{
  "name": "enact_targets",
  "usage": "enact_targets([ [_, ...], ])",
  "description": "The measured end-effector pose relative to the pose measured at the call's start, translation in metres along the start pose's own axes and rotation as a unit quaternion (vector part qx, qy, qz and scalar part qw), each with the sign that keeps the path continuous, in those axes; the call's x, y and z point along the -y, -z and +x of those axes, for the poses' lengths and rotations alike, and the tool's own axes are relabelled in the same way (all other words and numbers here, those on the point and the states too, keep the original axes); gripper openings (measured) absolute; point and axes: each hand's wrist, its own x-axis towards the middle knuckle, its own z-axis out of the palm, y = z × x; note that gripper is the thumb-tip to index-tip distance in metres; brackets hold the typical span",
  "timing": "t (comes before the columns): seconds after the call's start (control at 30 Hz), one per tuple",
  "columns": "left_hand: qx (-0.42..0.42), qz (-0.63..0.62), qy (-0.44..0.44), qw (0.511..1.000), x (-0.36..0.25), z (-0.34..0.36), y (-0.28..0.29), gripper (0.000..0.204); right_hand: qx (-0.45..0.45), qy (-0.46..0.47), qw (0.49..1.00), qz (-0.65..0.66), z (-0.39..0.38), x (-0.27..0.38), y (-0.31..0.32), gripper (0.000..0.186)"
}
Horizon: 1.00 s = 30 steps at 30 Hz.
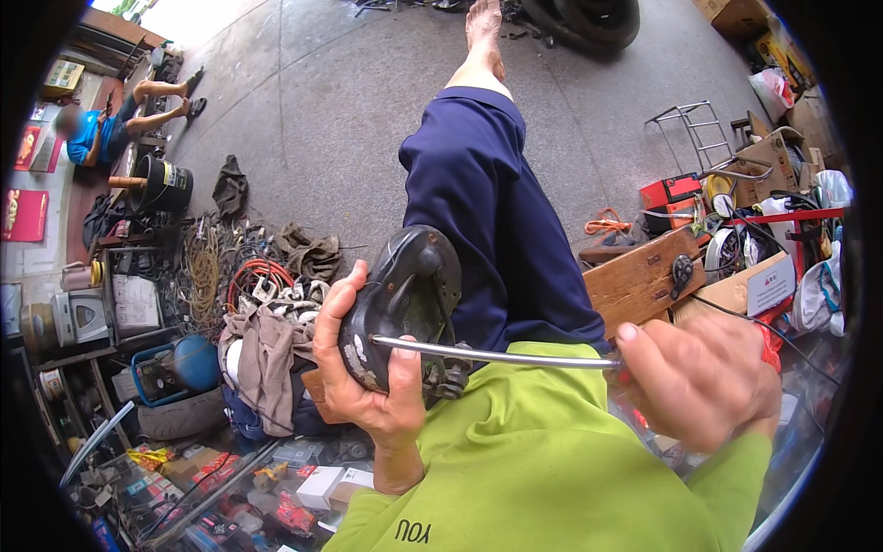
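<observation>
Left fingers [333, 322]: wrapped around the edge of the black saddle [391, 285], thumb on the near side, so we have it pinched.
Right fingers [676, 354]: curled into a fist at the end of the metal rod [515, 357] (blurry; grip end mostly hidden).
Rod: runs nearly level across our front, tip at the saddle, left thumb right by the shaft.
Saddle: held up in front of our lap, between the navy trousers [487, 212] and our left palm, some hardware at its lower end.
Left side: we see a crumpled cloth [276, 350], a black bucket [170, 193], and a seated person [87, 138] in blue farther off.
Right side: wooden board [630, 281], with a wire rack [704, 138] beyond it.
Far end: bare foot [484, 32] on the concrete floor [340, 120], dark tyre [598, 23] near it.
</observation>
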Motion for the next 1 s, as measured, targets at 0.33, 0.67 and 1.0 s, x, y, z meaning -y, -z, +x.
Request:
enact_targets([
  [0.33, -0.033, -0.002, 0.009, 0.999, 0.0, 0.0, -0.003, 0.058, -0.026, -0.151, 0.974, 0.164, 0.007, 0.003, -0.006, 0.029],
  [0.67, -0.043, 0.008, -0.019, 0.999, 0.005, 0.003, -0.003, 0.055, 0.082, -0.117, 0.973, 0.184, -0.001, -0.005, -0.004, 0.029],
  [1.0, -0.039, 0.033, -0.046, 0.998, 0.006, 0.002, -0.002, 0.054, -0.037, -0.073, 0.997, 0.005, 0.004, 0.0, 0.0, 0.036],
])
